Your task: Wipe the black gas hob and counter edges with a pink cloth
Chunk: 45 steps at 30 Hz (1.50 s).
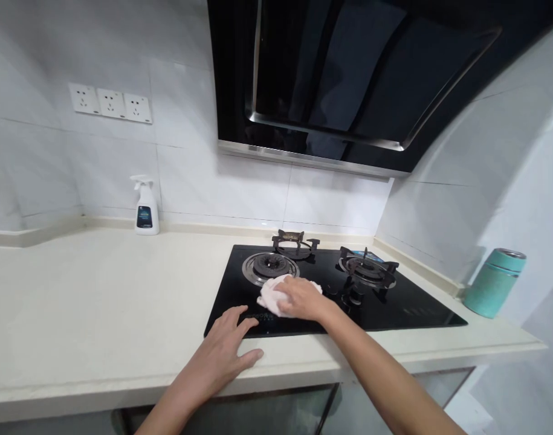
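My right hand [301, 297] is closed on a white cloth [271, 296], which is pressed against the black glass gas stove [240, 290]. The cloth lies just in front of the left burner [271, 266], whose pan support [294, 241] has been lifted off and stands at the back of the stove. My left hand [228, 344] holds nothing. Its fingers are spread over the stove's front left corner and the counter edge. On the right burner [367, 270] the black pan support sits in place. A knob [355, 294] shows near the stove's middle front.
A white spray bottle [146, 205] stands on the pale counter [99, 290] against the back wall. At the right end is a teal tumbler [495, 283]. The black range hood [330, 78] slants above the stove. Wall sockets [110, 103] are at upper left.
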### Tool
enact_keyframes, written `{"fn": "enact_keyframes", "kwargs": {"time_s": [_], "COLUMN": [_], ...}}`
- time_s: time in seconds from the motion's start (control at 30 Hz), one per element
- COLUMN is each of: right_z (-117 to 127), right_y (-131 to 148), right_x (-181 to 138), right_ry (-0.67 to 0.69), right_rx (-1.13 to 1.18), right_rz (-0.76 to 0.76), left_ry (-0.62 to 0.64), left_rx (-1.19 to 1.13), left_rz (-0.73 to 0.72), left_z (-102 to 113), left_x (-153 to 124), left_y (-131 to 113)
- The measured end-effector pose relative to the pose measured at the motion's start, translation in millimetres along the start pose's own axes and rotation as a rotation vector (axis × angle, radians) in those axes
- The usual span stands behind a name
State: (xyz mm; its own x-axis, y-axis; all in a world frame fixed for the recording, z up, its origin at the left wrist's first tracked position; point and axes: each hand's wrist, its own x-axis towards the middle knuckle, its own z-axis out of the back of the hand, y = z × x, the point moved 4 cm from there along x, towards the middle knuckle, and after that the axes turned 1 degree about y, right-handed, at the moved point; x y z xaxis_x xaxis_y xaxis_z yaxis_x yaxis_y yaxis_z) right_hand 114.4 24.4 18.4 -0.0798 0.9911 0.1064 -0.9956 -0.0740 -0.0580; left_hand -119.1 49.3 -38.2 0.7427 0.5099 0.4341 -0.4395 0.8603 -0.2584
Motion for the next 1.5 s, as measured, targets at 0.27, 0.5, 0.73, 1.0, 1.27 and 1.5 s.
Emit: {"fn": "enact_keyframes", "kwargs": {"time_s": [0.27, 0.5, 0.73, 1.0, 1.27, 1.5], "right_z": [-2, -1, -5, -28, -29, -16], "right_y": [-18, -20, -4, -103, -221, -236], "right_x": [9, 7, -79, -174, -197, -114], "right_ry": [-0.147, -0.083, -0.195, -0.281, -0.061, -0.047], "right_rx": [0.087, 0.099, 0.165, 0.062, -0.118, 0.016], "right_rz": [-0.307, -0.354, -0.119, -0.399, -0.82, -0.738], "left_ry": [-0.019, -0.029, -0.017, 0.025, 0.002, 0.017], "left_rx": [0.014, 0.019, 0.011, 0.01, 0.015, -0.001], "left_rz": [-0.051, -0.057, -0.056, -0.008, -0.03, 0.009], "left_z": [-1, -2, -1, -2, -2, 0], "left_x": [4, 4, 3, 1, 0, 1], "left_y": [6, 11, 13, 11, 9, 4]}}
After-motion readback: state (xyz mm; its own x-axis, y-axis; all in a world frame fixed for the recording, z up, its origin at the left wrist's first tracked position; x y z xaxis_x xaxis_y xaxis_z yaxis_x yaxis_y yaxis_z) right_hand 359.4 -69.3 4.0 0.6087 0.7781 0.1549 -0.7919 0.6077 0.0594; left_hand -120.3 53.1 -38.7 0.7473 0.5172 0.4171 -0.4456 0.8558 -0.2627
